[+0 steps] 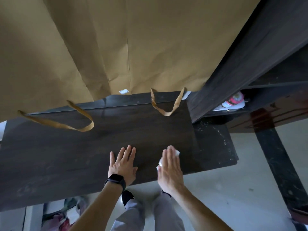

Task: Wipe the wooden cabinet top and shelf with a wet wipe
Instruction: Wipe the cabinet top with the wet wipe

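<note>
The dark wooden cabinet top [70, 155] fills the middle of the view. My left hand [123, 164], with a black watch on the wrist, lies flat on it near the front edge, fingers spread and holding nothing. My right hand [170, 169] lies flat beside it and presses a white wet wipe [160, 163] against the wood. The wipe shows only at the thumb side and by the fingertips; the rest is under the palm. A lower dark shelf [215, 144] to the right carries pale crumbs and dust.
A big brown paper bag [116, 44] hangs over the back of the top, its two handles [166, 105] lying on the wood. A tall dark unit [250, 52] stands at the right with a pink and white object [233, 102] inside. Grey floor lies below.
</note>
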A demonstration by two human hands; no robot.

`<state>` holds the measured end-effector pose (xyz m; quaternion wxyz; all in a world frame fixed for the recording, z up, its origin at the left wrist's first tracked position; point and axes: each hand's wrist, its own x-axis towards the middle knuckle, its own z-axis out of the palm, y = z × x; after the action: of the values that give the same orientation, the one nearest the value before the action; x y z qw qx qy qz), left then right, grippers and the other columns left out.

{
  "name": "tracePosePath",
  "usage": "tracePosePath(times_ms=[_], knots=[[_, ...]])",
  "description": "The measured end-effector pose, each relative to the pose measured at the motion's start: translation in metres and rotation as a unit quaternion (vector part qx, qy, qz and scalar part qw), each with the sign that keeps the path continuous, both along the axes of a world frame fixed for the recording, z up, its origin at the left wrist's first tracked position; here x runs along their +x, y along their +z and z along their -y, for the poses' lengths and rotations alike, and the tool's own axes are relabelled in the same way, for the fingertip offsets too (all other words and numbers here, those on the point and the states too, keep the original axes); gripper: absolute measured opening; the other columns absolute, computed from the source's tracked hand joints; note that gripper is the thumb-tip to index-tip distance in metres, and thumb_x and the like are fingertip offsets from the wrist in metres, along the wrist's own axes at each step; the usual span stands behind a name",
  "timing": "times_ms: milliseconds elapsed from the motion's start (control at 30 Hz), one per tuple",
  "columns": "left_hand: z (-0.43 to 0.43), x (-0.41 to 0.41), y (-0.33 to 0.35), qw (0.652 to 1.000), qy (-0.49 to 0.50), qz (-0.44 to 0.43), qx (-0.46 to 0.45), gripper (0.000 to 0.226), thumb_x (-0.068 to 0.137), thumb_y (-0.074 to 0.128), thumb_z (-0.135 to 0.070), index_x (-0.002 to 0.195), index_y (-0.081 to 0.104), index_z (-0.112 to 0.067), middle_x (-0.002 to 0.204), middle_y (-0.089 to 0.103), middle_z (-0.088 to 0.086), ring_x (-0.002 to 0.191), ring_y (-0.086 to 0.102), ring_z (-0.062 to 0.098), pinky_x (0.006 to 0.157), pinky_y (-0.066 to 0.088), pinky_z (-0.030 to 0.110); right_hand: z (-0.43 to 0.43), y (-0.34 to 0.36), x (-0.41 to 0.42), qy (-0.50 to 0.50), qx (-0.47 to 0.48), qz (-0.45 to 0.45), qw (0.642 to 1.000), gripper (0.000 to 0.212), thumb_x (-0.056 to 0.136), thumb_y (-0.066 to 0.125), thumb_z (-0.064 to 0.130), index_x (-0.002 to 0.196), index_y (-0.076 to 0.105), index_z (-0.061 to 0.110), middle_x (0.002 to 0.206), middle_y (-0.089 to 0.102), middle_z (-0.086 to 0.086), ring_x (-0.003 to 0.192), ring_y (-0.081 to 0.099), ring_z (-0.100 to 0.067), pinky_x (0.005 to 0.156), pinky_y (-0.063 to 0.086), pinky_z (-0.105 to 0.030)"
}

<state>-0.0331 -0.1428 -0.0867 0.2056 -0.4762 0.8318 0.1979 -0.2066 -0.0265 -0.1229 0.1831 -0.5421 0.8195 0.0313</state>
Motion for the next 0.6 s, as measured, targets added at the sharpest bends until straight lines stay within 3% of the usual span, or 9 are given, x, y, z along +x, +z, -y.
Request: tracePosePath(times_ms=[133,233,333,400,500,600], knots=[[-0.008,-0.010,0.001,0.999,0.028,0.021,-0.010,0.081,0.098,0.038,-0.056,0.159,-0.006,-0.028,0.168,-0.005,-0.006,0.154,-0.002,0.020,0.121,-0.001,0.058,0.041,-0.001,-0.007,0.076,0.000,0.011,0.997,0.077,0.100,0.011,0.061,0.156,-0.002,0.011,0.164,-0.013,-0.009,0.152,-0.015,-0.023,0.122,-0.002,-0.049],[-0.015,-0.017,0.001,0.998,0.060,0.029,-0.003,0.083,0.097,0.038,-0.059,0.159,-0.007,-0.029,0.168,-0.009,-0.006,0.155,-0.004,0.021,0.121,0.000,0.059,0.055,0.000,-0.053,-0.003,0.006,-0.009,1.000,0.083,0.095,0.003,0.069,0.154,-0.013,0.013,0.162,-0.021,-0.007,0.149,-0.023,-0.022,0.119,-0.012,-0.049],[-0.020,-0.028,0.002,0.995,0.090,0.040,0.005,0.084,0.096,0.036,-0.061,0.159,-0.008,-0.028,0.167,-0.012,-0.005,0.155,-0.004,0.022,0.121,0.000,0.058,0.051,-0.001,-0.104,-0.172,0.021,0.003,0.985,0.082,0.095,-0.002,0.065,0.153,-0.016,0.009,0.162,-0.023,-0.012,0.150,-0.021,-0.024,0.122,-0.003,-0.053],[-0.025,-0.036,0.002,0.994,0.099,0.046,0.007,0.084,0.097,0.035,-0.060,0.159,-0.009,-0.026,0.167,-0.014,-0.002,0.155,-0.005,0.023,0.121,-0.001,0.057,0.039,0.001,-0.123,-0.240,0.015,0.056,0.969,0.080,0.097,0.004,0.060,0.153,-0.015,0.008,0.164,-0.014,-0.014,0.152,-0.009,-0.024,0.123,0.005,-0.052],[-0.033,-0.039,-0.001,0.993,0.109,0.041,-0.009,0.082,0.098,0.033,-0.058,0.159,-0.011,-0.025,0.167,-0.016,0.001,0.155,-0.007,0.023,0.122,0.001,0.056,-0.007,0.001,-0.115,-0.193,-0.027,0.042,0.980,0.074,0.102,0.018,0.050,0.154,0.005,-0.001,0.164,0.008,-0.018,0.152,0.011,-0.028,0.121,0.018,-0.051],[-0.044,-0.033,-0.005,0.992,0.120,0.013,-0.025,0.077,0.099,0.030,-0.057,0.159,-0.008,-0.027,0.167,-0.014,-0.001,0.155,-0.006,0.020,0.122,0.002,0.054,-0.055,0.001,-0.091,-0.123,-0.021,0.015,0.992,0.073,0.100,0.024,0.048,0.150,0.022,-0.006,0.161,0.019,-0.022,0.151,0.017,-0.032,0.117,0.023,-0.054]])
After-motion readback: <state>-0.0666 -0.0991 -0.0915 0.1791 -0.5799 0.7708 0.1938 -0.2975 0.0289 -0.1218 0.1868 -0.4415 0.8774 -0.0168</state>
